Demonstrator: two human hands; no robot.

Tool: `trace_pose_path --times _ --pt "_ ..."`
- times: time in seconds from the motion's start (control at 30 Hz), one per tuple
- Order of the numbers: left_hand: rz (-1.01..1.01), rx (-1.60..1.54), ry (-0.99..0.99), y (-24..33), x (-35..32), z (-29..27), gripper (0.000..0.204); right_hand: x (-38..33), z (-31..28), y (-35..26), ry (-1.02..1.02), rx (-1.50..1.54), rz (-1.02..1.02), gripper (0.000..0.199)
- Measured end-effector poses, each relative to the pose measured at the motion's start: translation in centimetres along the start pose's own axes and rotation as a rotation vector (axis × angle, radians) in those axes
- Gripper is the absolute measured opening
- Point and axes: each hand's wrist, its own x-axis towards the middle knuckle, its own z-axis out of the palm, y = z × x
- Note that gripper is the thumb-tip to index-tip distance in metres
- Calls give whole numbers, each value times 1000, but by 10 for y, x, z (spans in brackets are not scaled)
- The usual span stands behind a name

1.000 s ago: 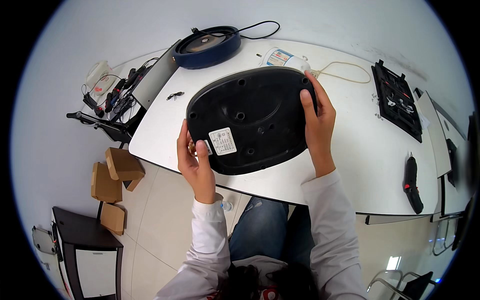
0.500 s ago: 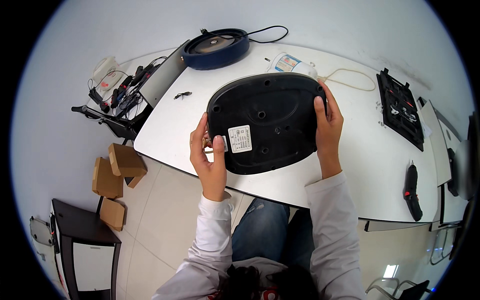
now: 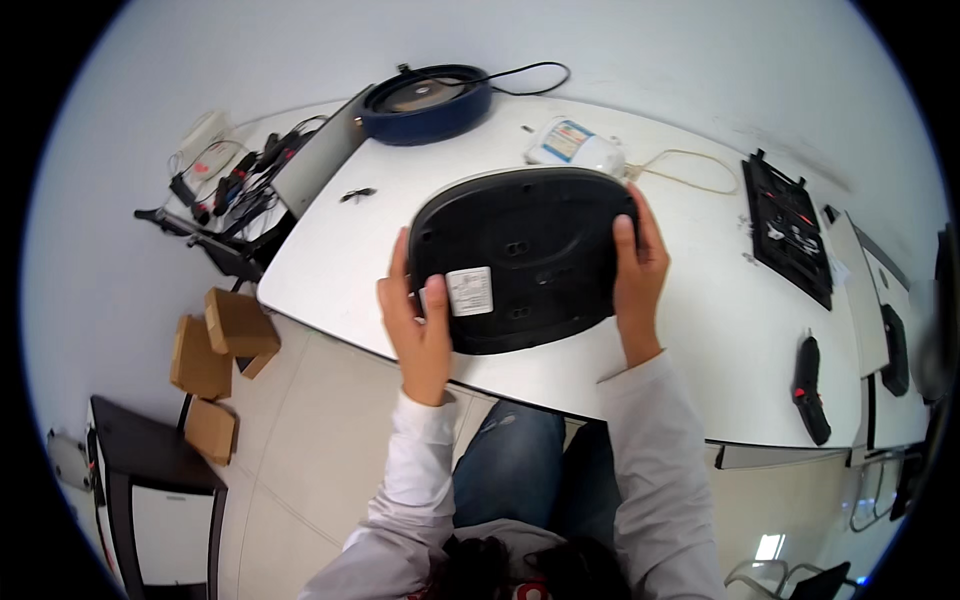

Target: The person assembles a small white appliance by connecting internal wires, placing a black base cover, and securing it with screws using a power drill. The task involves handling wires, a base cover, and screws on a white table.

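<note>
A large black oval appliance [image 3: 530, 255] lies bottom side up over the white table [image 3: 720, 340], with a white label near its left end. My left hand [image 3: 415, 320] grips its left edge, thumb on top beside the label. Around the right edge curls my right hand [image 3: 638, 265], fingers over the rim. Both white sleeves come up from the lower edge.
A round dark blue device [image 3: 425, 100] with a black cord sits at the table's back. A white box [image 3: 575, 145], a black tray of parts [image 3: 790, 225] and a black handled tool [image 3: 808, 385] lie on the table. Cardboard boxes [image 3: 215, 345] are on the floor at left.
The black appliance has shifted and now appears flatter and lower over the table, held by both hands throughout. The view has also moved, so the table sits further right.
</note>
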Motion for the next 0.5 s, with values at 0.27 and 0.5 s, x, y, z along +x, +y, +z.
trace_pose_path --times 0.27,0.5 --pt "-83 -322 -77 -21 1 -10 70 7 4 -3 -48 9 -31 38" --pt "-15 -285 -11 -29 -11 9 75 16 -7 -3 -161 97 49 39"
